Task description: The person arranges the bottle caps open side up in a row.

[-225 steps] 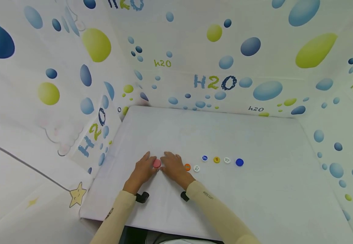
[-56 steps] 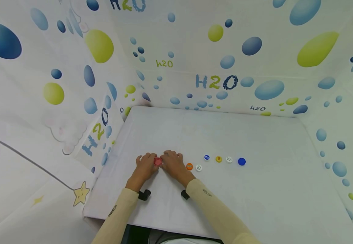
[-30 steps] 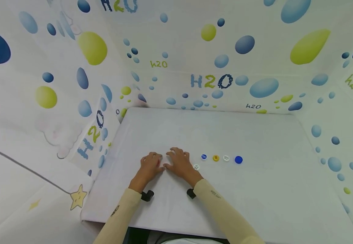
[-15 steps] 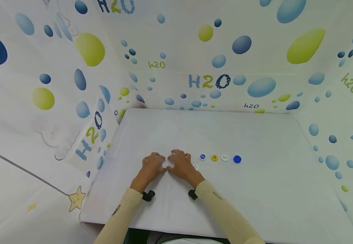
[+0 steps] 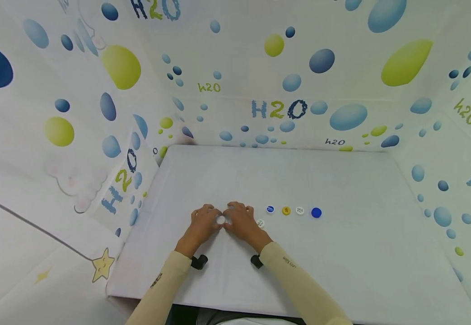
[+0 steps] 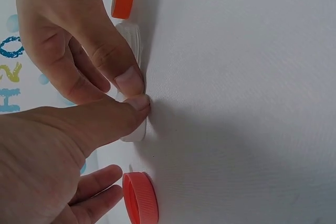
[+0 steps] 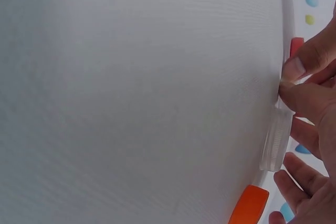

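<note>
My left hand (image 5: 205, 221) and right hand (image 5: 241, 220) meet over the white table, thumb tips together. Between their thumbs and fingers they pinch a small white bottle cap (image 5: 221, 220); in the left wrist view part of the white cap (image 6: 135, 132) shows past the thumbs. Beside the left fingers stands a red bottle cap (image 6: 140, 199), its hollow side partly visible. By the right fingers is a clear, ribbed bottle cap (image 7: 276, 140). An orange bottle cap (image 7: 249, 204) lies farther along. The right hand hides the clear and orange caps in the head view.
Right of the hands lie a white cap (image 5: 261, 223), a blue-and-white cap (image 5: 270, 209), a yellow cap (image 5: 286, 211), another white cap (image 5: 300, 210) and a blue cap (image 5: 316, 212). Patterned cloth walls (image 5: 235, 113) surround the table (image 5: 341, 253).
The red cap went from smooth top up to hollow side up between the hands. Both hands then left it and shifted right; now a white cap shows between them.
</note>
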Motion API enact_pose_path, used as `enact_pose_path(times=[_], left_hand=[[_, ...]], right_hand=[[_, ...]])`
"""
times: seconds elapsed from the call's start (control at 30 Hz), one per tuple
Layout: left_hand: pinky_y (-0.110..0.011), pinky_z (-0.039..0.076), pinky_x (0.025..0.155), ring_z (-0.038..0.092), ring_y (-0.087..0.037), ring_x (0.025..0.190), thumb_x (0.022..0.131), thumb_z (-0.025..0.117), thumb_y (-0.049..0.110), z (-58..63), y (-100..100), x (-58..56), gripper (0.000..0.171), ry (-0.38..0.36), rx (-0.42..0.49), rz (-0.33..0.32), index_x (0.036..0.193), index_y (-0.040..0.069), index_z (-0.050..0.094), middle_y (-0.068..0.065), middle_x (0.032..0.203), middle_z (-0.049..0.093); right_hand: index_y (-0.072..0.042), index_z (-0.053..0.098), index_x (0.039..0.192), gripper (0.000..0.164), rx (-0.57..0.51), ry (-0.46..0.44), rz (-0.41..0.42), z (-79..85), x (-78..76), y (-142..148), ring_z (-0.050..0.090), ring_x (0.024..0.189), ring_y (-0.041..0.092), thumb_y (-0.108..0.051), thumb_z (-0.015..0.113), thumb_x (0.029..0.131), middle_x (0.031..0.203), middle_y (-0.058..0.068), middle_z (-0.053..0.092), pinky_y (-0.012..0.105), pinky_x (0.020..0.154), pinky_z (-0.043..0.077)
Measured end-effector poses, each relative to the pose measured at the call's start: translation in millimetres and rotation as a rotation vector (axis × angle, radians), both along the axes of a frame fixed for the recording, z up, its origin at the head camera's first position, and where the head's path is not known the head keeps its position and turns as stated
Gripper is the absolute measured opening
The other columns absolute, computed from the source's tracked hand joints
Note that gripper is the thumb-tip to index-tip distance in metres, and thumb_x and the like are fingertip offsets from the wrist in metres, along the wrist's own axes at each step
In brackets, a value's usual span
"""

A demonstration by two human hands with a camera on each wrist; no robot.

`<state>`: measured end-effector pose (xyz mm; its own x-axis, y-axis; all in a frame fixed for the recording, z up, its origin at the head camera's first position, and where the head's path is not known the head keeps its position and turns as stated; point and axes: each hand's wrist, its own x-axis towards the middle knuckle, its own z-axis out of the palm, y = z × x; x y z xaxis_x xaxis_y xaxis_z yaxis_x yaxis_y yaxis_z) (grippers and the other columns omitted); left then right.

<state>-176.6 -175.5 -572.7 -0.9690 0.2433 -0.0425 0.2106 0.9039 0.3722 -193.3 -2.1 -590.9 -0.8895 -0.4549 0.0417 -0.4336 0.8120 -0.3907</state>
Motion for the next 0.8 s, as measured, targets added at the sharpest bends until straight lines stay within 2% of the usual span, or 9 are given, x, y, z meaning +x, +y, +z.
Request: enact_pose_path(times=[0.47, 0.8], left_hand=[[-0.067, 0.037, 0.11, 0.053, -0.034, 0.136, 0.092, 0.084, 0.025, 0.7, 3.6, -0.3, 0.03, -0.007, -0.036, 0.029, 0.115, 0.008, 0.073, -0.016, 0.132, 0.066], [-0.066, 0.037, 0.111, 0.054, -0.034, 0.135, 0.092, 0.084, 0.024, 1.0, 3.3, -0.5, 0.029, 0.009, -0.053, 0.024, 0.113, 0.008, 0.073, -0.016, 0.131, 0.067]], right_hand=[[-0.02, 0.073, 0.131, 0.036, -0.002, -0.014, -0.001, -0.1, 1.9, -2.2, 0.048, 0.144, 0.029, -0.037, 0.075, 0.1, 0.153, 0.006, 0.055, 0.056, 0.108, 0.038], [-0.021, 0.073, 0.132, 0.035, 0.001, 0.017, 0.016, -0.7, 2.2, -1.0, 0.05, 0.142, 0.028, -0.036, 0.074, 0.1, 0.151, 0.006, 0.057, 0.056, 0.106, 0.04]])
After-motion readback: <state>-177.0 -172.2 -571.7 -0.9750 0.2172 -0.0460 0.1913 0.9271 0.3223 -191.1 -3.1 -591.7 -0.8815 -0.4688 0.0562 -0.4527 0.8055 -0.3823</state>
